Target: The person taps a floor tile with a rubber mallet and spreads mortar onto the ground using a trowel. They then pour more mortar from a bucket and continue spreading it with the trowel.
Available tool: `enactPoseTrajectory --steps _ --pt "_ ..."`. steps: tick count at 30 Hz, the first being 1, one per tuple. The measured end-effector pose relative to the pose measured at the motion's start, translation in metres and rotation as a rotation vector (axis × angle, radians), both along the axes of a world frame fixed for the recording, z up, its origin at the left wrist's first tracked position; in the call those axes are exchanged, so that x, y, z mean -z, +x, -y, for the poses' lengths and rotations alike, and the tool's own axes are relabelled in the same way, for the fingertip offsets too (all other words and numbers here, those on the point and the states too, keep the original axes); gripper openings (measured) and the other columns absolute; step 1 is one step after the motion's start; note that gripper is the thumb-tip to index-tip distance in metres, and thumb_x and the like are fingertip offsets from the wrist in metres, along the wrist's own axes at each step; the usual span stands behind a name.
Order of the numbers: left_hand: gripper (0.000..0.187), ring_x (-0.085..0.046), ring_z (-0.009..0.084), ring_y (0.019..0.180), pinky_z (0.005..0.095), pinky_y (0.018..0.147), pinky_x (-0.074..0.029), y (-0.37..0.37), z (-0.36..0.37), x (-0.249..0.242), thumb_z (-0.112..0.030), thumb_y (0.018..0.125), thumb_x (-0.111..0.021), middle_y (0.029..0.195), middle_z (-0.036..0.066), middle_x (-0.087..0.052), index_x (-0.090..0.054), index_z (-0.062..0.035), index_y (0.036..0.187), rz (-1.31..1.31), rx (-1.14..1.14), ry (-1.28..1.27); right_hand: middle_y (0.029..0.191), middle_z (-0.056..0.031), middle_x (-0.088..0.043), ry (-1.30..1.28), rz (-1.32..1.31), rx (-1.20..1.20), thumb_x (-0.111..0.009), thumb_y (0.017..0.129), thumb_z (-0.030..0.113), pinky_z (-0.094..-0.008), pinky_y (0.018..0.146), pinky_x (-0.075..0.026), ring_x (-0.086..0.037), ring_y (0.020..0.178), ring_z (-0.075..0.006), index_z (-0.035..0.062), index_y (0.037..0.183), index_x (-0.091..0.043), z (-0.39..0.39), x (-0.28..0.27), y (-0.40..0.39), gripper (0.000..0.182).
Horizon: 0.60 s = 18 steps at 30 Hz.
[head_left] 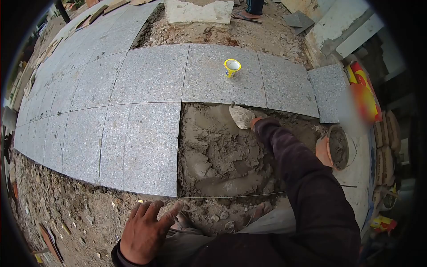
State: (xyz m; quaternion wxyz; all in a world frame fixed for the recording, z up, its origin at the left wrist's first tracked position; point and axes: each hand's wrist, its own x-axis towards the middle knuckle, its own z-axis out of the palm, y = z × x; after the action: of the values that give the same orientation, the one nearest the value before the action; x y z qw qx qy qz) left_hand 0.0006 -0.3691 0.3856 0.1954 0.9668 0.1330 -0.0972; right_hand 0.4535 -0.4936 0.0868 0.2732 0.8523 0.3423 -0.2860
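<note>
From here I have my right fingers (255,123) closed on the trowel (242,117), its handle mostly hidden. The blade reaches out leftward and slightly away from them, its long axis slanting towards the far tile (222,84), over the wet mortar's (222,153) far edge. The right hand is clearly nearer; my left hand (144,233), fingers apart and holding nothing, is by the near tile's (149,151) front edge.

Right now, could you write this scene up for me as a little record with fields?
Left hand: open, near the front edge of the laid tiles
Right hand: holding a trowel
Mortar: wet, uneven, beside the tiles
Cup: yellow-rimmed, upright on a tile
Bucket: right of the mortar, grey mix inside
Another person: sandalled foot, far side
</note>
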Motion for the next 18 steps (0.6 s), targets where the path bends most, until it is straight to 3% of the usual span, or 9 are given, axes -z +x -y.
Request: enactPoseTrajectory --steps 1,4,6,10,11,13,14,18 --pt "0.04 -0.053 0.0269 0.091 0.038 0.082 -0.043 0.001 -0.001 0.001 -0.012 0.073 -0.058 0.1 0.011 -0.055 -0.057 -0.0181 0.113 -0.005 0.013 -0.01 0.112 -0.0129 -0.058 -0.01 0.034 -0.011 -0.061 0.076 0.014 -0.0429 0.084 -0.047 -0.055 0.105 -0.0295 0.0078 0.11 -0.06 0.012 -0.001 0.0 0.034" --pt "0.041 -0.054 0.0271 0.091 0.038 0.082 -0.043 0.005 -0.002 0.002 -0.012 0.072 -0.06 0.1 0.011 -0.055 -0.058 -0.0179 0.113 -0.02 0.014 -0.043 0.119 -0.0096 -0.055 -0.534 0.005 -0.517 -0.057 0.082 0.023 -0.0427 0.086 -0.044 -0.053 0.108 -0.0278 0.0103 0.112 -0.06 0.044 -0.022 0.007 0.033" --pt "0.041 -0.054 0.0272 0.09 0.0378 0.081 -0.043 0.004 -0.002 0.006 -0.013 0.072 -0.06 0.1 0.011 -0.055 -0.058 -0.0179 0.113 -0.019 0.033 -0.025 0.116 -0.011 -0.054 -0.472 -0.131 -0.364 -0.052 0.086 0.026 -0.04 0.073 -0.046 -0.056 0.088 -0.0259 0.0083 0.121 -0.05 0.06 0.005 0.019 0.039" --pt "0.041 -0.054 0.0269 0.09 0.0374 0.08 -0.044 0.006 -0.004 0.009 -0.014 0.074 -0.061 0.099 0.01 -0.055 -0.057 -0.0186 0.114 -0.01 0.061 -0.018 0.111 -0.0115 -0.055 0.276 -0.401 0.877 -0.045 0.09 0.027 -0.0381 0.057 -0.046 -0.057 0.062 -0.024 0.0081 0.131 -0.035 0.037 0.017 -0.041 0.046" --pt "0.044 -0.053 0.0271 0.092 0.0375 0.082 -0.043 0.005 -0.006 0.008 -0.012 0.075 -0.058 0.101 0.01 -0.054 -0.054 -0.0187 0.118 -0.037 0.076 -0.033 0.112 -0.011 -0.055 0.224 -0.506 0.937 -0.045 0.09 0.026 -0.0379 0.055 -0.046 -0.056 0.059 -0.0238 0.0074 0.131 -0.034 0.003 -0.003 -0.072 0.046" --pt "0.049 -0.051 0.0274 0.095 0.0379 0.086 -0.041 0.01 -0.011 0.01 -0.008 0.077 -0.053 0.105 0.011 -0.052 -0.048 -0.019 0.124 -0.074 0.114 -0.047 0.107 -0.0111 -0.057 0.302 -0.541 0.63 -0.043 0.091 0.026 -0.036 0.056 -0.046 -0.057 0.062 -0.0235 0.0067 0.131 -0.034 -0.037 -0.023 -0.117 0.046" --pt "0.052 -0.051 0.027 0.096 0.0379 0.087 -0.041 0.013 -0.011 0.009 -0.008 0.077 -0.049 0.107 0.011 -0.051 -0.045 -0.0209 0.127 -0.092 0.115 -0.038 0.105 -0.0105 -0.057 0.187 -0.527 0.299 -0.045 0.09 0.025 -0.0364 0.057 -0.046 -0.057 0.064 -0.0235 0.0064 0.129 -0.037 -0.049 -0.018 -0.128 0.043" --pt "0.04 -0.053 0.0264 0.088 0.036 0.079 -0.044 0.017 -0.008 0.013 -0.014 0.076 -0.059 0.098 0.01 -0.055 -0.056 -0.0187 0.116 -0.019 0.074 -0.024 0.099 -0.0085 -0.059 -0.255 -0.333 -1.0 -0.05 0.087 0.021 -0.0379 0.061 -0.045 -0.057 0.075 -0.0234 0.0054 0.118 -0.049 -0.071 0.007 -0.159 0.035"
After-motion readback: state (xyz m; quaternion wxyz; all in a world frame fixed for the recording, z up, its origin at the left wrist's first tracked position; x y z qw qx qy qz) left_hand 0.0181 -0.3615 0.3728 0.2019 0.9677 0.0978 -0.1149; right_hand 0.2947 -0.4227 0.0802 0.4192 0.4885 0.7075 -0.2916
